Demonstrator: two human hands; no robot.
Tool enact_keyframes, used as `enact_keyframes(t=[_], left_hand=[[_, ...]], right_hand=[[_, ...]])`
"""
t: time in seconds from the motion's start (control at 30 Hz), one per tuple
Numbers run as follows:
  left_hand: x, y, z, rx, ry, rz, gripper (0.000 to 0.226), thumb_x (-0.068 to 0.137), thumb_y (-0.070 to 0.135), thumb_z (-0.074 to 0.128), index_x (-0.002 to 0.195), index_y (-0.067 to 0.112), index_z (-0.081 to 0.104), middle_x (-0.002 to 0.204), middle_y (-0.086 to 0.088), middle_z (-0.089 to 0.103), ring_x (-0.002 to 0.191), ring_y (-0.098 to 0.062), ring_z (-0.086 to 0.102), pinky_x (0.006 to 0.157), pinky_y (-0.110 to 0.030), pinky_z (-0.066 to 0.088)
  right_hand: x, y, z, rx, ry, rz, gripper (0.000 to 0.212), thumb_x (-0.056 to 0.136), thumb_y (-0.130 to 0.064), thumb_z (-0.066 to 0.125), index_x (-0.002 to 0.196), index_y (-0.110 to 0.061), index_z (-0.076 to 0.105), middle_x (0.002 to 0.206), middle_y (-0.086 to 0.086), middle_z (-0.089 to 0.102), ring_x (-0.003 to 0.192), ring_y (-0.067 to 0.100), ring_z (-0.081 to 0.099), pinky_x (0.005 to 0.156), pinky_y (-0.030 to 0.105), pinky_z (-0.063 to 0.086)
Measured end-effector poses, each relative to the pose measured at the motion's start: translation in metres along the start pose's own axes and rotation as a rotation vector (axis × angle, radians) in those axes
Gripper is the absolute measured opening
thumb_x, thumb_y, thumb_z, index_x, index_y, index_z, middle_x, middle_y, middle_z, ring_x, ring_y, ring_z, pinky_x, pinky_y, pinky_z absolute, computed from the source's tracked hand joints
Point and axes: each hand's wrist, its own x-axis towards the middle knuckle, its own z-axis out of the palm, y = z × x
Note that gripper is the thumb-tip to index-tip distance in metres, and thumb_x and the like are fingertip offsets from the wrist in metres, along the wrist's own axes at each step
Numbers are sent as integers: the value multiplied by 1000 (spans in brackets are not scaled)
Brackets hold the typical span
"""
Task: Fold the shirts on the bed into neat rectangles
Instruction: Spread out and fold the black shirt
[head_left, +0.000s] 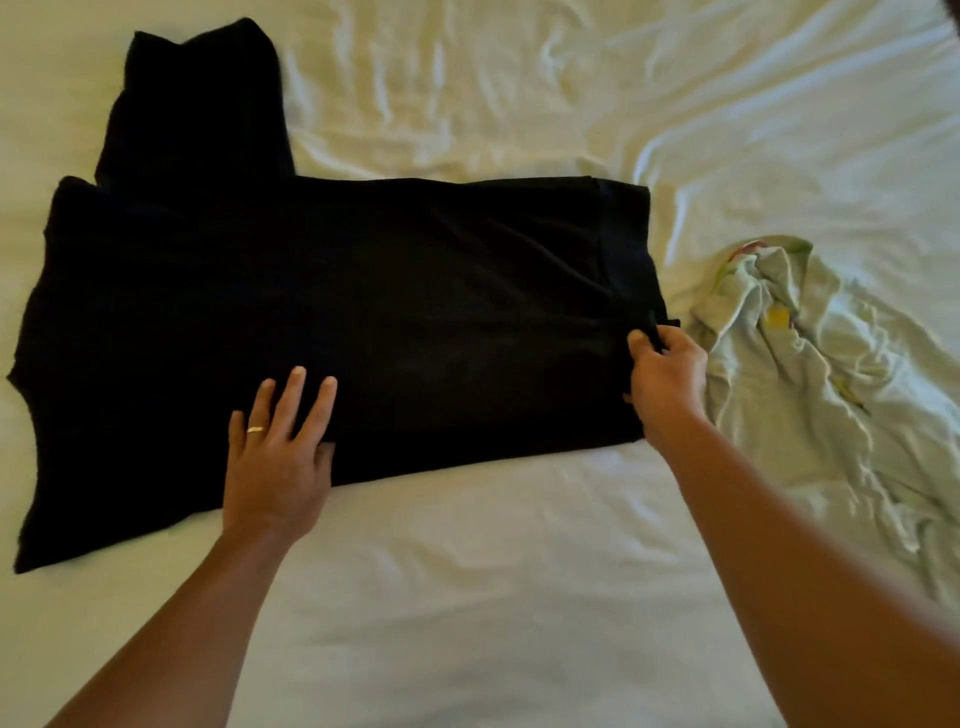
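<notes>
Black fabric fills the middle and left of the view: a black shirt lies spread flat on the bed, its body running lengthwise from about nine o'clock to three o'clock. One sleeve sticks up toward eleven o'clock, and the other flares out toward eight o'clock at the near left corner. The near long edge looks folded over into a straight line, and the hem end at three o'clock shows a stitched band; the cloth is so dark that finer folds cannot be made out.

Just beside that hem, at about four o'clock, a pale green shirt lies crumpled in a heap with a small yellow tag showing near its collar. It is close to the black shirt's corner but whether the two touch cannot be told. Rumpled white sheet covers the bed all around, with deep creases toward twelve and two o'clock.

The left hand lies palm down on the near edge of the black shirt, fingers straight and spread, pressing the cloth flat; a ring sits on one finger. The right hand is at the hem corner, thumb and curled fingers pinching a bit of the black fabric. Both bare forearms reach in from six o'clock.
</notes>
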Motion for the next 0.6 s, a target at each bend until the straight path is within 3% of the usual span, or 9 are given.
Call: enact_keyframes(t=[0.13,0.3,0.5,0.6], left_hand=[[-9,3,6,72,-103,93,65,98,49,30,159,27,30,165,-13,24,152,-44,18,111,-73,20],[-10,3,17,54,-150,109,64,99,52,25,159,30,28,167,-12,19,152,-44,15,109,-76,21],[-16,4,24,31,-148,118,64,102,57,19,160,32,23,169,-11,14,154,-42,9,111,-75,15],[-20,6,33,10,-119,112,67,101,62,17,161,33,16,170,-9,7,155,-40,3,112,-75,11]], right_hand=[[6,12,-15,-145,-11,-58,18,103,-31,53,95,-18,62,79,1,60,70,20,60,73,50,61],[14,22,-14,-310,-4,-157,25,105,-34,48,108,-12,59,90,1,59,71,13,55,56,26,40],[13,28,-9,-460,101,-162,38,105,-40,46,131,-13,54,118,14,61,109,33,57,83,37,43],[0,29,-3,-600,261,-339,46,100,-38,50,141,-18,47,142,7,48,127,32,45,100,42,35]])
